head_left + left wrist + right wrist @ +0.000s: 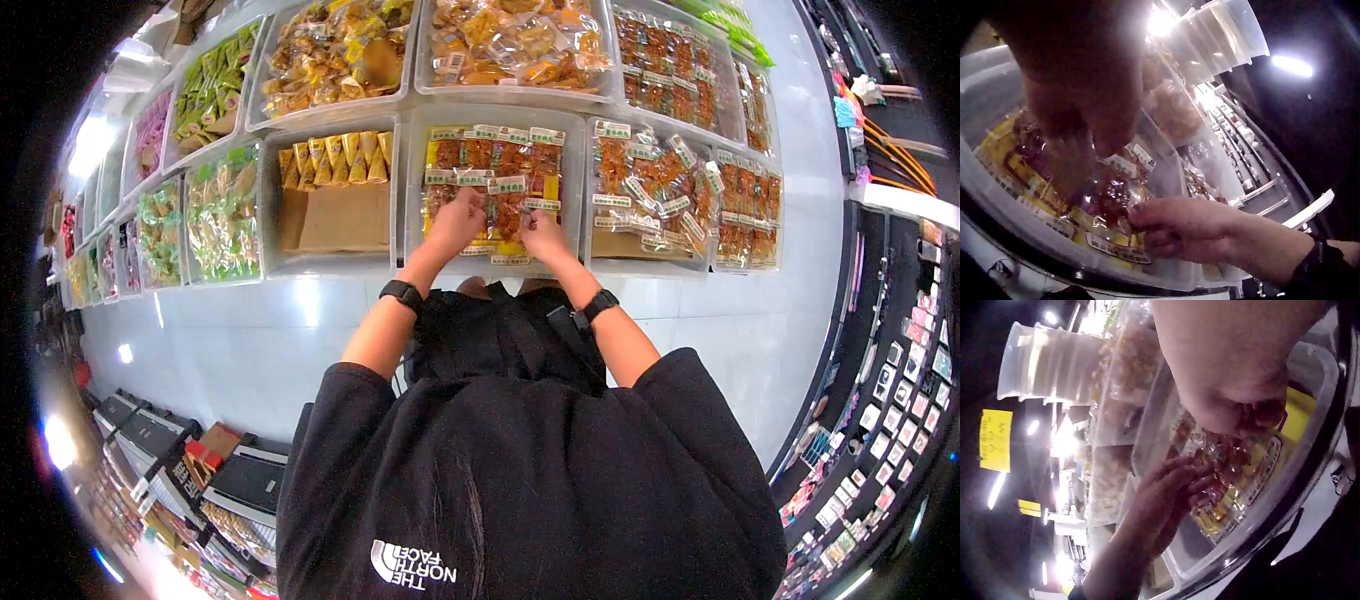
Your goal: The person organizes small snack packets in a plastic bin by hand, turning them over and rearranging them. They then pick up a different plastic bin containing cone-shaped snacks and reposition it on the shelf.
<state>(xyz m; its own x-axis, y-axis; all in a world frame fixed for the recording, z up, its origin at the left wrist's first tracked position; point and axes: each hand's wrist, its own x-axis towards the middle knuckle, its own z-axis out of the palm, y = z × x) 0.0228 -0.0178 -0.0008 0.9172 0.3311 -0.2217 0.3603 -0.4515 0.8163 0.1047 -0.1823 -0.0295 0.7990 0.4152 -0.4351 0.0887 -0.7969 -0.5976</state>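
Observation:
A clear plastic bin (575,150) stands in front of me, with rows of snack packets (480,150) showing reddish-brown food through clear film, with white-and-green labels. Over its near half, my left hand (458,222) and right hand (543,236) flank one such snack packet (508,215). In the left wrist view, my right hand (1191,228) pinches the packet's edge between thumb and fingers. The right wrist view shows my left hand (1160,494) with bent fingers gripping its other side; the fingertips are partly hidden by shiny film. Yellow packaging lies beneath.
To the left, a bin holds yellow cone-shaped packs (335,160) above a cardboard sheet (345,220). Another bin on the right contains loosely piled packets (655,185). Behind are bins of bagged snacks (515,45). Stacked clear tubs (1047,365) rise beyond.

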